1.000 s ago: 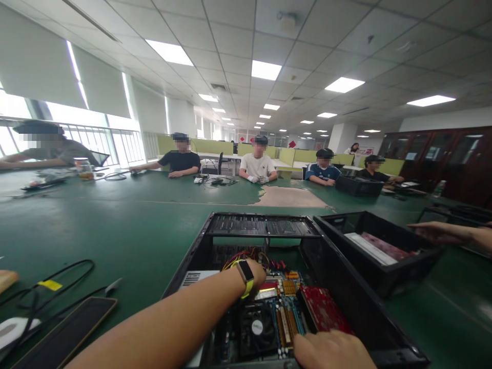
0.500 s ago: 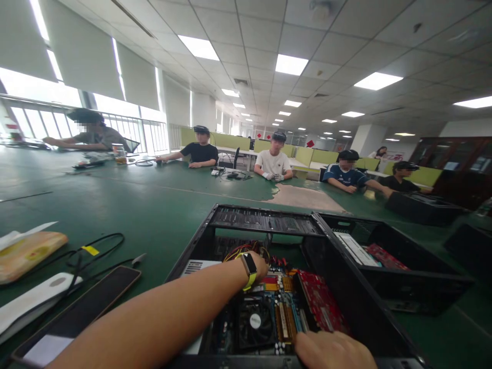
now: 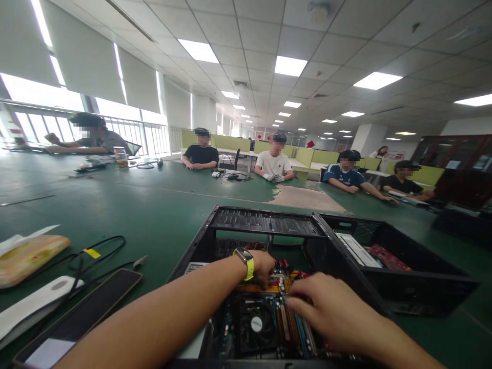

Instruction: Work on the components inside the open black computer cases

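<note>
An open black computer case (image 3: 355, 277) lies in front of me with its motherboard facing up. My left hand (image 3: 263, 266), with a yellow-banded watch on the wrist, reaches in over the far part of the board. Its fingers are curled downward near the orange slots, and what they hold, if anything, is hidden. Over the board's right side hovers my right hand (image 3: 323, 302), thumb and fingers apart, slightly blurred, with nothing seen in it. Between my forearms shows the black cooling fan (image 3: 257, 324). My right hand covers most of the red card.
A second open case (image 3: 423, 282) with a red card (image 3: 390, 257) stands at the right. On the left lie a phone (image 3: 88, 312), a white object (image 3: 38, 310), black cables (image 3: 111, 240) and a tissue pack (image 3: 34, 259). Several people sit across the green table (image 3: 154, 215).
My right hand has risen from the case's near edge and moved forward over the board, fingers parting. My left hand has shifted slightly. At far right, a dark case has moved away from a co-worker.
</note>
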The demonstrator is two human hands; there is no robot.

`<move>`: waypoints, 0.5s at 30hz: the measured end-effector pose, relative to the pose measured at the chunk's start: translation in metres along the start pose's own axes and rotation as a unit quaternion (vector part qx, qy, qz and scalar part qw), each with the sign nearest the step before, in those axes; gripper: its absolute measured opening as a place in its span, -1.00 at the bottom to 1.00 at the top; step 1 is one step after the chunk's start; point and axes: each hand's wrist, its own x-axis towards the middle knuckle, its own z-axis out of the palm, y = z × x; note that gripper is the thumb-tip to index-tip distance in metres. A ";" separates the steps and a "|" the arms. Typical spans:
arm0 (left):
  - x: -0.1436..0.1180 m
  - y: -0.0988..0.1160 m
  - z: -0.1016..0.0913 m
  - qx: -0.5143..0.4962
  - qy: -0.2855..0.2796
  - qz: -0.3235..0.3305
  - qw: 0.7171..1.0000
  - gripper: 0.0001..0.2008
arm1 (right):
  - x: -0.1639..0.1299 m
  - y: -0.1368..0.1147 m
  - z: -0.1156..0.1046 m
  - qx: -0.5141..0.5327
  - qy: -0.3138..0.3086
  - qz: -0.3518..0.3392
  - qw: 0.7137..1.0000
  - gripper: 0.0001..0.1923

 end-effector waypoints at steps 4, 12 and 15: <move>-0.002 -0.005 -0.004 0.002 0.028 -0.002 1.000 -0.76 | 0.070 0.018 0.000 -0.127 -0.067 0.031 0.989 -0.69; 0.001 -0.012 -0.001 0.008 0.075 -0.046 0.996 -0.52 | 0.114 0.044 0.051 -0.097 -0.072 0.012 0.993 -0.72; 0.005 -0.016 0.004 0.015 0.080 -0.063 0.995 -0.50 | 0.114 0.048 0.054 -0.099 -0.061 0.020 0.993 -0.74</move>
